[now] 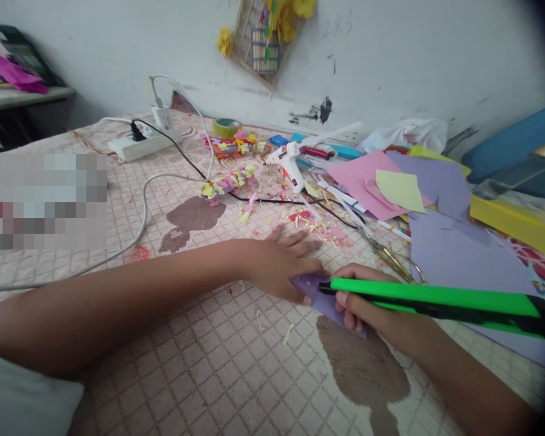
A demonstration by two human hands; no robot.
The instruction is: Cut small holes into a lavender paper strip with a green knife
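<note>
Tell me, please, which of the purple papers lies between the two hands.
The small strip running from the left hand to the right hand; the other purple papers are larger sheets lying farther right.

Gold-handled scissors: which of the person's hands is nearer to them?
Right. The right hand, holding the green-and-black tool, is just below and left of the scissors in the picture. The left hand, on the purple paper, is farther off to the left.
</note>
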